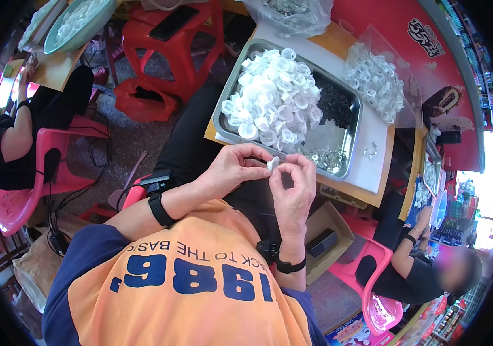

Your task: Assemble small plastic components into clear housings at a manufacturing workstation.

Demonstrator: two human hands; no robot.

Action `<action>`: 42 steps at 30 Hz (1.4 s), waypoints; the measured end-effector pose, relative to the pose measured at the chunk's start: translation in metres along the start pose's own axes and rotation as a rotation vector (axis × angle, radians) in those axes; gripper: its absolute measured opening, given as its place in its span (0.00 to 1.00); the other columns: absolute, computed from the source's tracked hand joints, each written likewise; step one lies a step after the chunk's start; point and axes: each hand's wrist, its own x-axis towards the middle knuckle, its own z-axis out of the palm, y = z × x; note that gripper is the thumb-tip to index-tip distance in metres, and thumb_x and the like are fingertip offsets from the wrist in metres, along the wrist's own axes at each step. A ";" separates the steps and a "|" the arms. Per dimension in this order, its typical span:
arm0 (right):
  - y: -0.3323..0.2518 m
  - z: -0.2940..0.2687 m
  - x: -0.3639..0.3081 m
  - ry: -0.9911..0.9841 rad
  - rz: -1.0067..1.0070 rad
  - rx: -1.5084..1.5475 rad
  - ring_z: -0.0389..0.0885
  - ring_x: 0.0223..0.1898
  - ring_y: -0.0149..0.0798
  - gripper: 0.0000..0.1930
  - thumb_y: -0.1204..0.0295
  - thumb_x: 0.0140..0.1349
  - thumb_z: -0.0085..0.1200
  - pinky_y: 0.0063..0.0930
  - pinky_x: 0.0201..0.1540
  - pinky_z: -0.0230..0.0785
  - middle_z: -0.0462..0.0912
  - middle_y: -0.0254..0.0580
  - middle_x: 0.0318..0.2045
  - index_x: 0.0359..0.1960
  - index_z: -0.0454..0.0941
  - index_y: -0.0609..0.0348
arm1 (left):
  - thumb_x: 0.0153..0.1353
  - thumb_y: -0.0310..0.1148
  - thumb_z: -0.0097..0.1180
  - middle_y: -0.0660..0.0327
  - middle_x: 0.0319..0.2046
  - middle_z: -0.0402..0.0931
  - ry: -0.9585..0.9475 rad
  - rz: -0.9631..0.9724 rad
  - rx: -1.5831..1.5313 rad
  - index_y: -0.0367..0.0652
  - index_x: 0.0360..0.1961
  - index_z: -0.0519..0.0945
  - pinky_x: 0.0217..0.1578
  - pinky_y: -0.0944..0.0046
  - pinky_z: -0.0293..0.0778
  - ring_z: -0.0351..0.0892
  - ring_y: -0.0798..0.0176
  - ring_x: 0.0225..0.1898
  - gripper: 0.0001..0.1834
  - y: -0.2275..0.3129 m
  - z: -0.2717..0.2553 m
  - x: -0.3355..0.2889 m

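Just in front of the metal tray's near edge, my left hand (232,171) pinches a small white plastic part (273,164) between thumb and fingertips. Close against it is my right hand (292,184), its thumb and forefinger closed in a pinch at the part's right side; whatever lies between those fingertips is too small to make out. The metal tray (357,135) holds a heap of white translucent plastic caps (275,98), with small black pieces (335,106) at its far right and small shiny metal pieces (328,160) in the near right corner.
A clear bag of translucent plastic parts (376,86) lies right of the tray, another plastic bag (292,14) behind it. Loose metal bits (371,151) rest on the white board. A red stool (163,43) carries a phone (173,23). People sit on pink chairs at both sides.
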 end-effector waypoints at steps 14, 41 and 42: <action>0.001 -0.009 0.010 -0.174 0.078 0.173 0.77 0.43 0.42 0.06 0.80 0.53 0.62 0.32 0.47 0.69 0.75 0.43 0.40 0.31 0.78 0.64 | 0.58 0.25 0.65 0.64 0.28 0.82 -0.073 0.027 0.215 0.36 0.45 0.81 0.25 0.80 0.70 0.80 0.78 0.31 0.13 -0.008 -0.021 0.007; 0.004 0.012 0.002 -0.166 0.588 1.092 0.76 0.33 0.22 0.10 0.73 0.63 0.61 0.15 0.37 0.70 0.79 0.32 0.32 0.43 0.75 0.62 | 0.63 0.30 0.61 0.56 0.46 0.80 -0.222 -0.185 -0.471 0.36 0.51 0.78 0.50 0.61 0.80 0.82 0.61 0.46 0.17 -0.001 -0.019 0.005; 0.003 0.011 0.004 -0.168 0.587 1.092 0.76 0.33 0.22 0.10 0.73 0.63 0.61 0.15 0.37 0.70 0.79 0.32 0.32 0.43 0.75 0.62 | 0.63 0.30 0.61 0.56 0.46 0.80 -0.222 -0.183 -0.471 0.36 0.51 0.78 0.50 0.61 0.80 0.82 0.61 0.46 0.17 0.000 -0.017 0.005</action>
